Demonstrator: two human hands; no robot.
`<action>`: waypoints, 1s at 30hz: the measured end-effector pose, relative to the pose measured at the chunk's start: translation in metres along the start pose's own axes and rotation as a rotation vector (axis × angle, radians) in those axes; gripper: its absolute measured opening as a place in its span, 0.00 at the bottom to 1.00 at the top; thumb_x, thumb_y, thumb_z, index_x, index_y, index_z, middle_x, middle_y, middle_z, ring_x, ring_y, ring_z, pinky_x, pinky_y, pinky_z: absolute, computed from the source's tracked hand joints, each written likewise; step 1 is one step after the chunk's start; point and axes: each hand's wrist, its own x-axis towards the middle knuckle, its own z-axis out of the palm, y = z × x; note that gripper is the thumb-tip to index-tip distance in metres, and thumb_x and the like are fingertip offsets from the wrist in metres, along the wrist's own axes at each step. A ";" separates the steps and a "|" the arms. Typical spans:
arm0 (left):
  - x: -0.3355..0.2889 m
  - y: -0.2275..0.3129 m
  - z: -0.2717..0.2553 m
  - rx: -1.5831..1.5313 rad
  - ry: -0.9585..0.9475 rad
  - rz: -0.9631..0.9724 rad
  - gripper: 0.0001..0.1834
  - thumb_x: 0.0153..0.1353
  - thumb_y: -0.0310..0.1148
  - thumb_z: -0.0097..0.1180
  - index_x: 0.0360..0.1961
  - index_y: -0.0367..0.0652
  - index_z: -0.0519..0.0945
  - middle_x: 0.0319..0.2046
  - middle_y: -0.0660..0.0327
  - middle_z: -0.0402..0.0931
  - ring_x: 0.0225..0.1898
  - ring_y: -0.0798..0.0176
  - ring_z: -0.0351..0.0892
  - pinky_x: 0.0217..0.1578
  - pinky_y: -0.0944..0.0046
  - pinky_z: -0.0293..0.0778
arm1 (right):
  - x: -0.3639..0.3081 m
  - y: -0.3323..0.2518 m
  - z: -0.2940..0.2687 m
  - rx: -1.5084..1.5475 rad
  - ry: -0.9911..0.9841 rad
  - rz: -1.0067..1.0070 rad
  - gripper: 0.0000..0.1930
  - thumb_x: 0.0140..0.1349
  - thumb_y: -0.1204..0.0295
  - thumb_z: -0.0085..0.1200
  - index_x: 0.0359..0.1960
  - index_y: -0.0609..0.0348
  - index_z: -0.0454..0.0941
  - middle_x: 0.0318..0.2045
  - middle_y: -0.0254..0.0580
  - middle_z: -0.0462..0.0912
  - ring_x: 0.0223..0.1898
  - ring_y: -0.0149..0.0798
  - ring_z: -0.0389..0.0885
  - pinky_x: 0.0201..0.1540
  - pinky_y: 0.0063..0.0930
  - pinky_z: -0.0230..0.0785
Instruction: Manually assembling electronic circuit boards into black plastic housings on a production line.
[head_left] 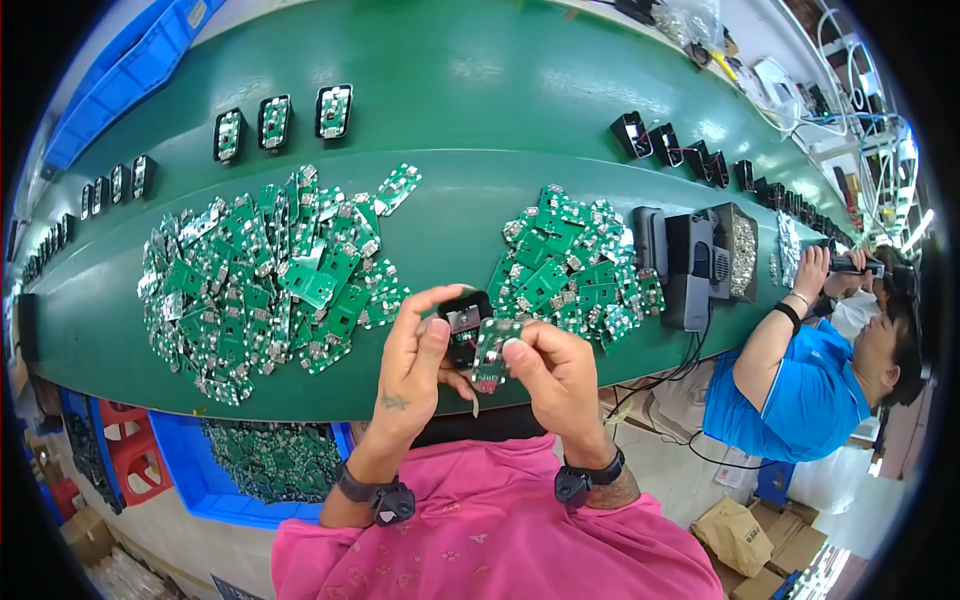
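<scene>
Near the table's front edge, my left hand (418, 350) is closed around a small black plastic case (464, 318), its open side facing up. A green circuit board (494, 352) is pinched between the thumb and fingers of my right hand (552, 370). The board is tilted and overlaps the right side of the case; whether it touches the case I cannot tell. Beyond my left hand lies a wide heap of green circuit boards (240, 300). A smaller board heap (570, 265) lies just past my right hand.
Cases fitted with boards (333, 111) stand at the far left, and black cases with wires (632, 135) at the far right. Dark grey devices (688, 270) and a tray of small metal parts (741, 250) sit right. A blue bin (205, 490) is below. A co-worker (810, 380) sits right.
</scene>
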 end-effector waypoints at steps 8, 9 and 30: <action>-0.010 -0.001 0.005 0.209 -0.144 0.084 0.29 0.57 0.13 0.52 0.61 0.40 0.73 0.52 0.57 0.75 0.38 0.73 0.80 0.30 0.74 0.76 | 0.001 -0.027 -0.004 -0.163 -0.099 0.020 0.09 0.62 0.73 0.61 0.25 0.65 0.79 0.18 0.31 0.76 0.21 0.22 0.69 0.22 0.21 0.59; -0.009 -0.005 0.008 0.262 -0.070 0.177 0.27 0.56 0.12 0.53 0.58 0.39 0.75 0.51 0.56 0.76 0.43 0.71 0.80 0.35 0.74 0.77 | 0.001 -0.027 -0.003 -0.168 -0.129 0.049 0.09 0.61 0.73 0.62 0.26 0.66 0.80 0.18 0.33 0.77 0.20 0.22 0.70 0.22 0.21 0.59; -0.011 0.001 0.000 0.112 -0.057 0.205 0.24 0.69 0.26 0.50 0.64 0.38 0.64 0.56 0.50 0.72 0.39 0.68 0.81 0.27 0.73 0.78 | 0.009 -0.005 0.016 -0.598 0.057 -0.397 0.14 0.62 0.71 0.60 0.20 0.64 0.75 0.17 0.39 0.71 0.19 0.35 0.69 0.23 0.30 0.57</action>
